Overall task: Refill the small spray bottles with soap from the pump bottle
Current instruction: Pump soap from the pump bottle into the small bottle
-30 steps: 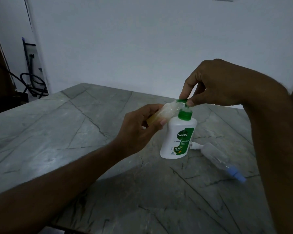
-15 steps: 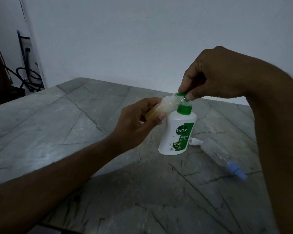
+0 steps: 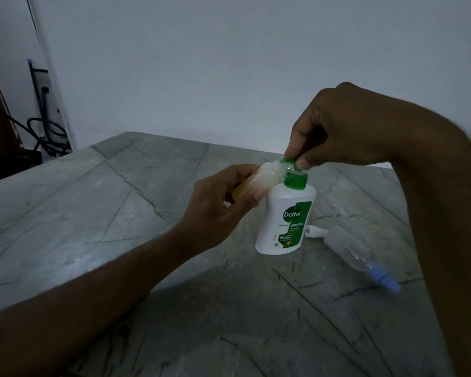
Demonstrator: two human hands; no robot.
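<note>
Upright on a grey stone tabletop [image 3: 93, 213]: white pump bottle [image 3: 284, 219], green label reading Dettol, green collar and pump head. On the pump head, right hand [image 3: 346, 126], reaching from the right, fingertips curled down and pinching the green top. Left hand [image 3: 220, 202], reaching from lower left, fingers wrapped round a small clear spray bottle [image 3: 259, 178], tilted, mouth up against the pump spout, amber soap in its lower end. Lying flat on the tabletop just right of the pump bottle: second clear spray bottle [image 3: 348, 247], white nozzle toward the pump bottle, blue cap [image 3: 384, 280] at the near end. Behind: plain white wall [image 3: 201, 63]; far left, dark cables [image 3: 46, 137].
</note>
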